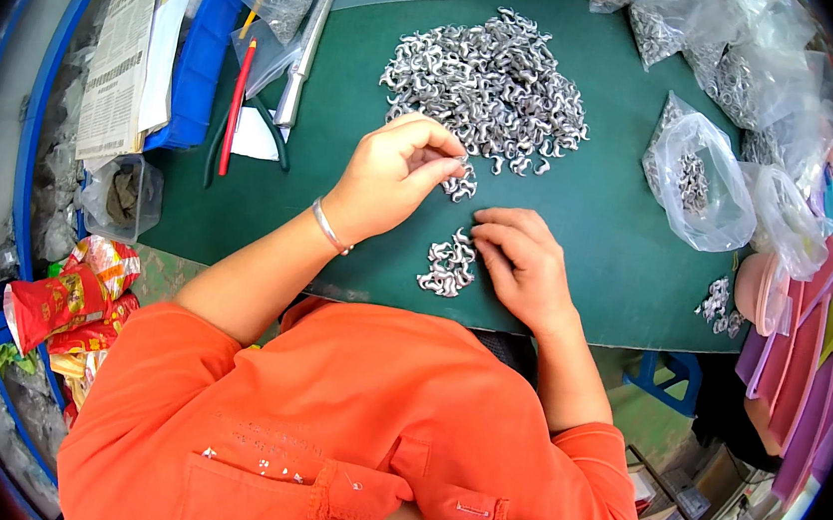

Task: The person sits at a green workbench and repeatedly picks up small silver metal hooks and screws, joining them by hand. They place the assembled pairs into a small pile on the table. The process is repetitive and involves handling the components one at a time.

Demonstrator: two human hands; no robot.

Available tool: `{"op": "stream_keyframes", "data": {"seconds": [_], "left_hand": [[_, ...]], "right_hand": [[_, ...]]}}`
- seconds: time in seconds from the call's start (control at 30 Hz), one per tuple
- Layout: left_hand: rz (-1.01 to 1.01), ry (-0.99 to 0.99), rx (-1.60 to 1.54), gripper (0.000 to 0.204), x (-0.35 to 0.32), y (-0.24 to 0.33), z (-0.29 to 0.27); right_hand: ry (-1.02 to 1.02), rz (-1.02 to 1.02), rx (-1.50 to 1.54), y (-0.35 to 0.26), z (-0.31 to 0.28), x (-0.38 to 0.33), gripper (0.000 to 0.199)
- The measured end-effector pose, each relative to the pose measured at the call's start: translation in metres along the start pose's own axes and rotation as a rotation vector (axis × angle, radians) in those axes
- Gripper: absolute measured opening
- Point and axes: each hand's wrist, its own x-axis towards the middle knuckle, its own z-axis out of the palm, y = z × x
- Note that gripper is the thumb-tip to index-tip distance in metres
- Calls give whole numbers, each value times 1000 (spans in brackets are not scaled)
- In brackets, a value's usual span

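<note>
A large heap of small curved silvery metal pieces (493, 92) lies on the green tabletop (575, 275). At its near edge my left hand (390, 172) has thumb and forefinger pinched together at a few of these S-shaped metal pieces (460, 182). Closer to me is a small separate pile of the same pieces (449, 263). My right hand (528, 266) rests on the table just right of that pile, its fingers loosely bent and apart, with nothing visible in them. The undersides of its fingertips are hidden.
Clear bags of metal pieces (710, 178) stand along the right side. At left are a blue bin (200, 64), a red pen (238, 107), pliers (214, 145) and a long metal blade-like tool (306, 49). A few loose pieces (719, 307) lie near the right corner.
</note>
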Motion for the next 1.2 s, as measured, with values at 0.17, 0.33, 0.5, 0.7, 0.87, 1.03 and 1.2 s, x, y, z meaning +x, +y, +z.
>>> {"op": "stream_keyframes", "data": {"seconds": [0.17,0.33,0.5,0.7,0.87,1.03,1.2], "left_hand": [[-225,-22,-290,11,-26,2,-8],[-57,-58,-382,13,-36,-5,0],[-66,-40,-409,18,-39,-2,2],[-36,-25,-440,21,-39,-4,4],[-19,-32,-372,18,-38,1,5],[31,-31,-299,12,-39,-1,2],[-80,-33,-354,13,-40,1,4]], "right_hand": [[-104,50,33,-6,-2,9,10],[68,5,-145,7,18,32,15],[37,179,-134,4,18,30,22],[56,323,-31,-2,9,22,21],[63,228,-71,3,2,14,23],[64,291,-158,-2,-3,11,25],[34,220,-229,3,-5,10,25]]}}
